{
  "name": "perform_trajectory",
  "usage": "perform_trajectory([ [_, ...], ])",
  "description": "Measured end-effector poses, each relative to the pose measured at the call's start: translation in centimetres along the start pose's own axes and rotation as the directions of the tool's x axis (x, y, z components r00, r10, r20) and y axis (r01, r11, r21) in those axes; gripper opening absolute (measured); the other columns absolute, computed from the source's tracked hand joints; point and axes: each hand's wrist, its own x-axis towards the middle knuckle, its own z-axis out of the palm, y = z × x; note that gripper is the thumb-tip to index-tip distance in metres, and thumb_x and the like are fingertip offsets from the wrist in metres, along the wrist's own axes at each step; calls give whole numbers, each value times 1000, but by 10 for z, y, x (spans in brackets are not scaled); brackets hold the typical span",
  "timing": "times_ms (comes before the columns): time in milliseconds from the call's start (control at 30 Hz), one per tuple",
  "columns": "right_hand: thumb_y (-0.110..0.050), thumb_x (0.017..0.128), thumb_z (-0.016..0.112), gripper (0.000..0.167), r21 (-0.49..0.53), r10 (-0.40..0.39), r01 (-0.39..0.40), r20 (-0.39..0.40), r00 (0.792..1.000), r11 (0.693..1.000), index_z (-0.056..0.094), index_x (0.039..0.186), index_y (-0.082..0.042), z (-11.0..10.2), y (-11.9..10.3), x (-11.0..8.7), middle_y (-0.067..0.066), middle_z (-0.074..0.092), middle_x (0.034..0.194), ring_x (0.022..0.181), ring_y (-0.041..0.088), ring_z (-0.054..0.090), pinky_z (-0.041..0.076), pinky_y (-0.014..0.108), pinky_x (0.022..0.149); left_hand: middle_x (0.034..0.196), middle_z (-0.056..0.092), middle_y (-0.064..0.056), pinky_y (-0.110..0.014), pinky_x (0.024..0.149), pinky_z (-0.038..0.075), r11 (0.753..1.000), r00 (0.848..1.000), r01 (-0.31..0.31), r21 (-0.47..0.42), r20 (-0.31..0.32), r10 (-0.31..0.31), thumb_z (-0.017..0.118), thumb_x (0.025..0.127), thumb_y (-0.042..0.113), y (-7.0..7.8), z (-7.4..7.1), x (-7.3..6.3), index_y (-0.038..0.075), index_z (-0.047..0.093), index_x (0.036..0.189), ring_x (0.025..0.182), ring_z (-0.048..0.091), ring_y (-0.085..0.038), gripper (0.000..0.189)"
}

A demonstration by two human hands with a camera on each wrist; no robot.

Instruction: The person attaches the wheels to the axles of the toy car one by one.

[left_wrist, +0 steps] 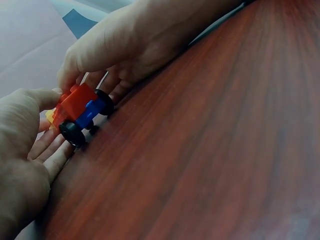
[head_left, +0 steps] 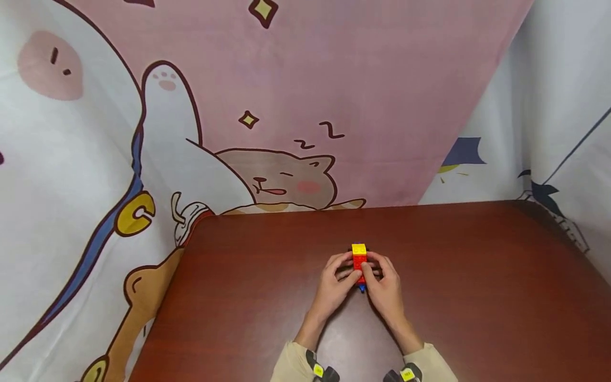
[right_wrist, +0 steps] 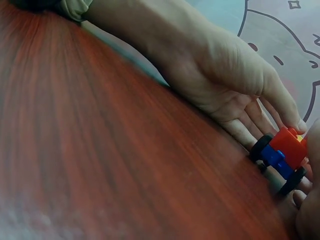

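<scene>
A small toy car (head_left: 360, 261) built of bricks is held between both hands above the brown table, near its middle. Red bricks (left_wrist: 76, 104) make up its body, with a yellow brick (head_left: 358, 249) on the far end. Below sits a blue base (right_wrist: 276, 160) with black wheels (left_wrist: 72, 133). My left hand (head_left: 331, 285) grips the car from the left, thumb on the red top. From the other side my right hand (head_left: 385, 288) holds it, its thumb also on the red bricks. The fingers hide much of the car's sides.
The brown wooden table (head_left: 238, 297) spreads to both sides of the hands. Behind it hangs a pink and white cloth (head_left: 396, 95) with cartoon animals. Dark devices with yellow labels are strapped at both sleeves.
</scene>
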Motion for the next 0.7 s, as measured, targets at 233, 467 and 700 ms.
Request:
perform_trajectory([
  [233, -11, 95, 66, 29, -17, 23, -23, 3, 1000, 1000, 66, 124, -7, 0, 12, 5, 9, 66, 111, 84, 1, 59, 48, 8, 72, 132, 55, -15, -36, 101, 54, 1000, 1000, 5, -18, -27, -5, 72, 91, 11, -5, 3, 2, 3, 59, 135, 120, 58, -31, 46],
  [467, -11, 98, 62, 28, 83, -14, 19, -61, 998, 996, 65, 126, -5, 2, 19, 22, 14, 65, 120, 95, 4, 58, 45, 9, 78, 134, 55, -18, -46, 104, 51, 989, 986, -81, 120, -133, 97, 70, 93, 16, -5, 1, 19, 1, 52, 139, 123, 56, -36, 51],
  [700, -11, 89, 72, 49, -251, -359, 378, 119, 926, 891, 59, 136, -5, -50, 26, 40, 18, 57, 139, 135, 33, 44, 27, 22, 117, 159, 35, -11, -58, 116, 33, 663, 985, -173, 728, 127, 118, 65, 93, 47, 32, -46, 0, 19, 36, 154, 147, 31, -33, 74],
])
